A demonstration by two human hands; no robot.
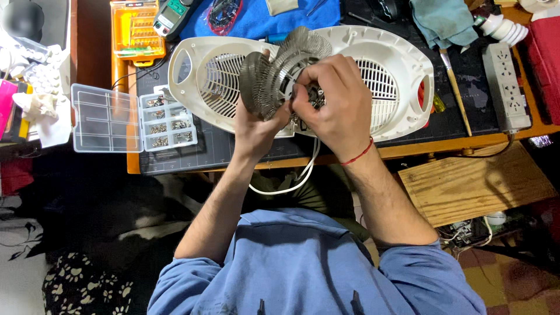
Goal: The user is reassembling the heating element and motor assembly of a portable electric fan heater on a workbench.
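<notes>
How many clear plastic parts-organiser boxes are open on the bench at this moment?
1: the clear compartment box lies at the bench's left end, lid flipped open leftward, left of the left hand. An orange bit case sits behind it; others may be hidden.

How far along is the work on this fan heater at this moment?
Done: the white grille housing lies open on the mat, and the screw organizer box is open. In hand: the left hand holds the coiled heating element while the right hand works at its center. Left: the element is still loose, outside the housing.
</notes>
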